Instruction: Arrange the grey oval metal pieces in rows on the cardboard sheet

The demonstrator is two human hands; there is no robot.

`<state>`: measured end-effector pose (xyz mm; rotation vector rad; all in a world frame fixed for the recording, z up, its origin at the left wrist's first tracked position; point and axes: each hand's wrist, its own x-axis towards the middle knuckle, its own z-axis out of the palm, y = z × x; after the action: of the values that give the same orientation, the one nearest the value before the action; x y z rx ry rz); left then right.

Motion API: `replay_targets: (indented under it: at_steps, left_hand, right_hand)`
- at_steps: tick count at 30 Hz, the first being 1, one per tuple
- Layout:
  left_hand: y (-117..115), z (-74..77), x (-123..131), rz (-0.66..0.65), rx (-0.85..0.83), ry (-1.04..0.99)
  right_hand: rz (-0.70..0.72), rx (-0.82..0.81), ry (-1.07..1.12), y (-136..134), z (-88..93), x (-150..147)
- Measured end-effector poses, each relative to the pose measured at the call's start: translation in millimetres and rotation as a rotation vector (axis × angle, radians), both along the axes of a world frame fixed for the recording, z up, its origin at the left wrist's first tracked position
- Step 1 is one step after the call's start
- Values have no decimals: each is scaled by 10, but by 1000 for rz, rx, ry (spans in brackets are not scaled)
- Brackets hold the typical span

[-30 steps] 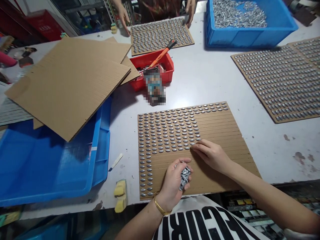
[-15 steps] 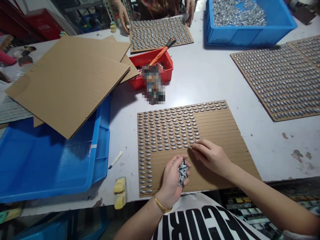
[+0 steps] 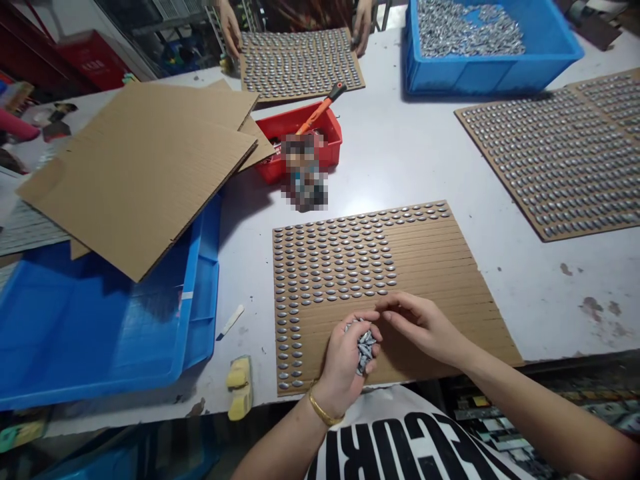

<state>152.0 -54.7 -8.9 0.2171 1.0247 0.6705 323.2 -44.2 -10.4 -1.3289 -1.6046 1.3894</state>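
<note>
My left hand [image 3: 343, 360] is closed around a bunch of small grey metal pieces [image 3: 365, 348], which stick out between the thumb and fingers. It rests above the lower part of a grooved cardboard sheet [image 3: 440, 267]. Neat rows of the same pieces [image 3: 335, 267] lie in the sheet's grooves on the left and upper parts, while its lower right stays bare. My right hand [image 3: 420, 327] hovers over the bare cardboard, its fingertips close to the bunch. Nothing shows between its fingers.
A blue crate [image 3: 493, 83] of loose metal pieces stands at the far side, near a co-worker's hands [image 3: 360, 27] at a filled board [image 3: 300, 67]. A red box [image 3: 300, 133] holds an orange-handled tool. Cardboard sheets [image 3: 140, 167] overlie a blue tray [image 3: 100, 333] at left.
My right hand has moved down and left from the end of the rows, nearer my left hand. The view has shifted slightly.
</note>
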Motion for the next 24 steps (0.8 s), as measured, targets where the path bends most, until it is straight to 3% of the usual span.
replay_targets:
  at_steps: [5,8,11,13,19,24]
  left_hand:
    - [23,12,-45,-81,-11,-139]
    - [33,9,-32,-103,-17,-134]
    - [38,-1,-8,-103,-31,-110]
    - [36,-12,5,-91,-41,-112]
    - [20,-35,22,-8,-66,-85]
    - [4,-16,34,-46,-33,-39]
  right_hand:
    - [14,-333,292,-52,-48,-30]
    - [-111,-417,359,-90,-85,-31]
    - [-146,-411,313,-138,-127,30]
    - [-136,-281,191,-149,-151,116]
    - [-44,504,-381,29,-236,411]
    - [130,742,-653,171,-347,461]
